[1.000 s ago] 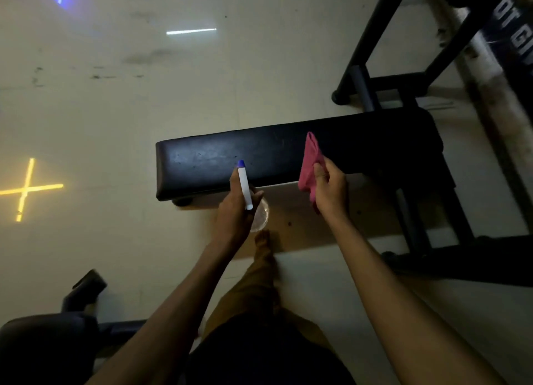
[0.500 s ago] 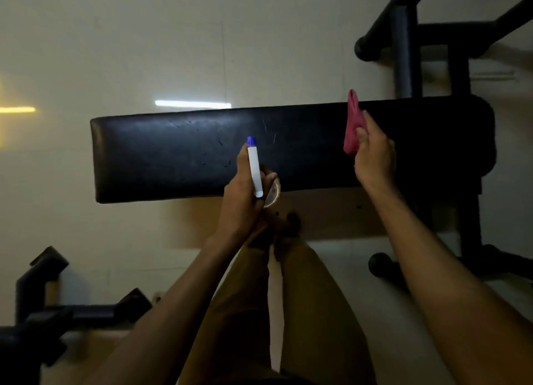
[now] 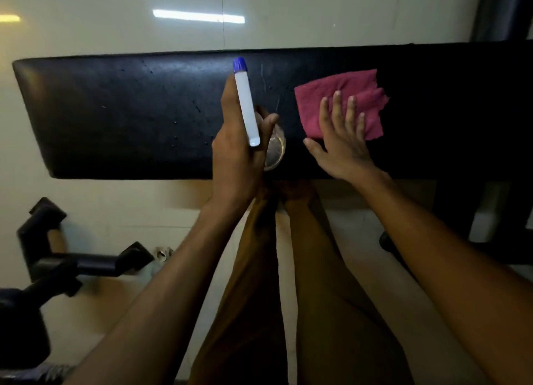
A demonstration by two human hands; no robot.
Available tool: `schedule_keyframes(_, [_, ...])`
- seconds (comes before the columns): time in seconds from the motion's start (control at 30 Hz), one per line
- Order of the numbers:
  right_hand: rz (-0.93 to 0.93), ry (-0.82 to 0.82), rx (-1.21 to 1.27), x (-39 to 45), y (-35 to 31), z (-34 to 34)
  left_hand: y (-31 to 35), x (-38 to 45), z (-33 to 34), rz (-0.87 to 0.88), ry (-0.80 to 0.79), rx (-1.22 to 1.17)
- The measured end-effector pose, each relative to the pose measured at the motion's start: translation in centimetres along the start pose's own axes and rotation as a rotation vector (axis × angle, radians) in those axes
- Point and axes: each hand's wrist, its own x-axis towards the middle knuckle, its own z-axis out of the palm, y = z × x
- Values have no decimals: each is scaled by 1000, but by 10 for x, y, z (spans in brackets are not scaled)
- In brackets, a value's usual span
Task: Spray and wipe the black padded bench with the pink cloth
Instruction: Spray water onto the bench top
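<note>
Cloth down flat on the bench, spray bottle poised beside it: the wipe is on.

The black padded bench (image 3: pixel 115 116) runs left to right across the view, and the pink cloth (image 3: pixel 340 96) lies spread on its right half under the right hand (image 3: pixel 343 136), fingers straight and pressing. To wipe well, I judge that palm should stay flat and sweep in long overlapping passes toward the droplets (image 3: pixel 199 109) left of centre. The left hand (image 3: pixel 239 151) grips the spray bottle (image 3: pixel 245 102), blue nozzle pointing far; best lifted clear of the cloth's path. The bottle's clear body is mostly hidden behind the fingers, the bench's right end sinks into shadow, and the dark gym frame (image 3: pixel 75 263) on the near left is blurred.
</note>
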Motion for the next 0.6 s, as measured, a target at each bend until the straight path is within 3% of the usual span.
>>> schedule_keyframes(0.13, [-47, 29, 157, -14, -4, -22, 1, -3, 2, 2, -46, 20])
schedule_keyframes(0.27, [-242, 20, 415, -43, -39, -32, -9, -15, -6, -46, -162, -32])
schedule_keyframes(0.4, [-377, 49, 609, -52, -82, -24, -39, -22, -29, 36, -288, 189])
schedule_keyframes(0.6, [-492, 228, 626, -33, -124, -11, -77, -33, -55, 47, -343, 274])
